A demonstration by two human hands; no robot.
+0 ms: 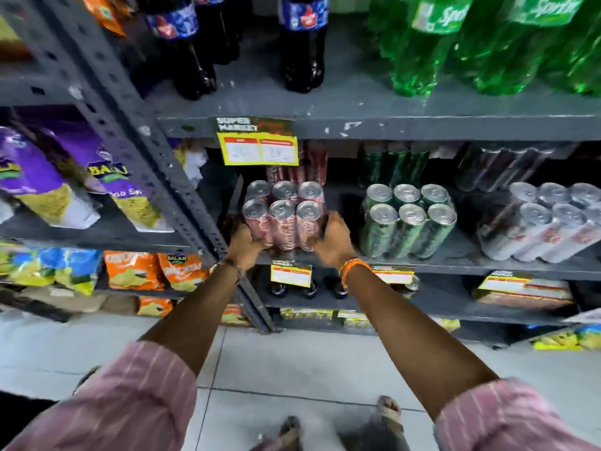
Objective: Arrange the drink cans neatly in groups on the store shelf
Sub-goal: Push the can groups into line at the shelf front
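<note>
A block of red drink cans (283, 216), two rows of three with silver tops, stands at the front left of the grey shelf (455, 260). My left hand (243, 244) presses its left side and my right hand (335, 240) grips its right side. More red cans (312, 164) are stacked behind it. To the right stands a block of green cans (408, 219), and further right a block of white cans (549, 222). Dark cans (500, 167) stand at the back right.
A slanted grey upright (156, 148) rises just left of the red cans. Cola bottles (302, 47) and green bottles (422, 43) fill the shelf above. Yellow price tags (258, 149) hang on the shelf edges. Snack bags (61, 177) fill the left rack. White floor tiles (292, 362) lie below.
</note>
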